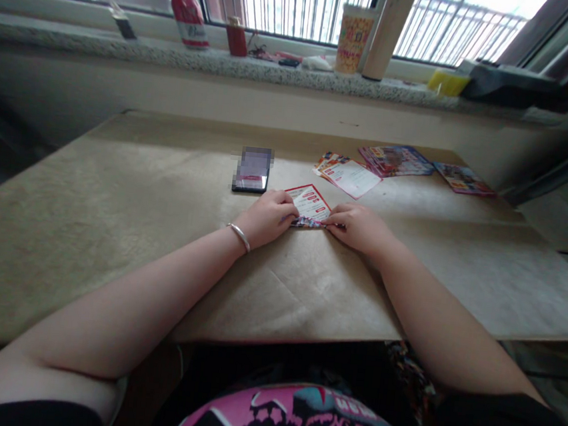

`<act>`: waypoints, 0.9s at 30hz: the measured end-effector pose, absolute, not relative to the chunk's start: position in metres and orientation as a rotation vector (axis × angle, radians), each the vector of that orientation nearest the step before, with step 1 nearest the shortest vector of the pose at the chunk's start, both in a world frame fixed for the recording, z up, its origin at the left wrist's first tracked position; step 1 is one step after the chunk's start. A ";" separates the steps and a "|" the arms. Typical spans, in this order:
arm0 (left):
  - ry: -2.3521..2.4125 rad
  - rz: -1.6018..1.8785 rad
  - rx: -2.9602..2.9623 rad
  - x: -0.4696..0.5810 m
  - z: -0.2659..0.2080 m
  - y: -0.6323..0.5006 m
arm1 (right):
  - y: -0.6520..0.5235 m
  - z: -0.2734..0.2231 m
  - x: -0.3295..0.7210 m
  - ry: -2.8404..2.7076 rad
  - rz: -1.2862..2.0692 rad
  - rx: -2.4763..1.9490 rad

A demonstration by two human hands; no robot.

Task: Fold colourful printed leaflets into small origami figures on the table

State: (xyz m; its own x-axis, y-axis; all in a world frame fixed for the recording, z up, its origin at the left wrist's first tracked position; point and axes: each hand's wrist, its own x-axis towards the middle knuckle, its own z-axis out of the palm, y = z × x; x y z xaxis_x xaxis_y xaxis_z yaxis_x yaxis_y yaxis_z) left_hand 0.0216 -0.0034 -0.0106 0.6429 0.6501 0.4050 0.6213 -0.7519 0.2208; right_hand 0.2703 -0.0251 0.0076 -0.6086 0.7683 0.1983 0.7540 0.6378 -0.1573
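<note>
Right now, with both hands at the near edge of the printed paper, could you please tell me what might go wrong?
The turned-up strip on the printed paper might crease unevenly, since the left hand and right hand work at opposite ends of it.
The phone lies just beyond the left hand, so a forward slip could nudge it.
The white sheet lies loose beyond the paper and might shift if brushed.

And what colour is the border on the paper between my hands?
The paper has a red border, showing best in the head view.
</note>
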 end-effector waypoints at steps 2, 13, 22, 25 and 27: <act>0.955 0.700 2.900 0.021 -0.010 -0.005 | -0.026 0.010 0.270 -2.629 0.079 -1.262; 1.013 0.399 2.997 0.025 -0.003 -0.016 | -0.031 0.017 0.269 -2.621 0.038 -1.385; 1.087 0.351 2.955 0.028 0.000 -0.021 | -0.031 0.018 0.268 -2.627 0.039 -1.393; 1.115 0.367 2.950 0.029 -0.001 -0.021 | -0.031 0.018 0.268 -2.633 0.032 -1.405; 1.129 0.357 2.949 0.029 -0.002 -0.022 | -0.030 0.017 0.268 -2.638 0.026 -1.406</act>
State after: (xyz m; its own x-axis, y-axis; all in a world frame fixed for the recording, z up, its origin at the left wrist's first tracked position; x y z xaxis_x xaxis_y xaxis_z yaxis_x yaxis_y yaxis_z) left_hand 0.0294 -0.0215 -0.0016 0.7226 0.6549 0.2213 0.6631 -0.7471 0.0460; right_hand 0.2683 -0.0302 0.0171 -0.5485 0.8265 0.1262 0.8239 0.5600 -0.0867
